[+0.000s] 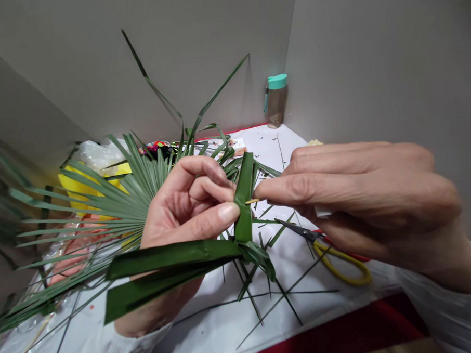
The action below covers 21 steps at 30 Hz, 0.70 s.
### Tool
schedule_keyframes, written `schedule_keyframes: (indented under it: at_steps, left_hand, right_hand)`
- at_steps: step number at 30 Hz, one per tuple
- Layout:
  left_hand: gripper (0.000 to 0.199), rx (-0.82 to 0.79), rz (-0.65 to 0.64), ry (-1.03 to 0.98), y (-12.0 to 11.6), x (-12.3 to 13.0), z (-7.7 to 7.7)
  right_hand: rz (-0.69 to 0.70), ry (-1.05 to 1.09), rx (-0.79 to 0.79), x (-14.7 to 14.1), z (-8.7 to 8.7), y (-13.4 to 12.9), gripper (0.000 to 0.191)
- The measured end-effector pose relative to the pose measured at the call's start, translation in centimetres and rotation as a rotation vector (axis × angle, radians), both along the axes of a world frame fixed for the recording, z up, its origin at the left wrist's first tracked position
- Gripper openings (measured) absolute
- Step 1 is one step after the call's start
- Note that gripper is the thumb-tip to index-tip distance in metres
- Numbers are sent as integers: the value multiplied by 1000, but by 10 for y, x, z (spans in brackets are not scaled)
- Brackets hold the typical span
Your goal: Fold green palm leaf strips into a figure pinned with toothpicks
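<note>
Near the middle, my left hand (192,199) pinches a folded green leaf piece (244,225) between thumb and fingers. Two wide leaf strips (176,258) extend from its lower end toward the left, and a small knotted part hangs at the bottom right. My right hand (357,197) is closed at the right side of the fold, its fingertips at a thin light-brown stick (252,201) that lies across the leaf. The inner side of my right hand is mostly hidden.
Scissors (343,265) with yellow and red handles lie under my right hand. A fan-shaped palm leaf (139,201) spreads at the left, before a yellow bag (77,186). A bottle (276,104) with a teal lid stands at the back. Leaf scraps litter the white table (210,323).
</note>
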State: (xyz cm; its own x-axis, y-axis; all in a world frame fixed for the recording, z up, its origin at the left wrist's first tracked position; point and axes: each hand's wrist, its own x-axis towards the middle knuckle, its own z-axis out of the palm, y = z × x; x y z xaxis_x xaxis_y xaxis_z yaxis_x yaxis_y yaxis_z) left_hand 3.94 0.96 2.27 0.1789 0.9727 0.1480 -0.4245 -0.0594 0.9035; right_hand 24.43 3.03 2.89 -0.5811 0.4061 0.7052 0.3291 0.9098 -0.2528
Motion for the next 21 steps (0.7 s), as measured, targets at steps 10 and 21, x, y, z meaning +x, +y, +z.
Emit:
schedule_keyframes:
  at_steps: [10,21]
  left_hand:
    - [20,12,22,-21,-2,2,2]
    - [22,24,-2,-38,0,-2,1]
  right_hand:
    - [-30,-33,74,1,-7,2,22]
    - [-88,53,228,-8,-15,2,22]
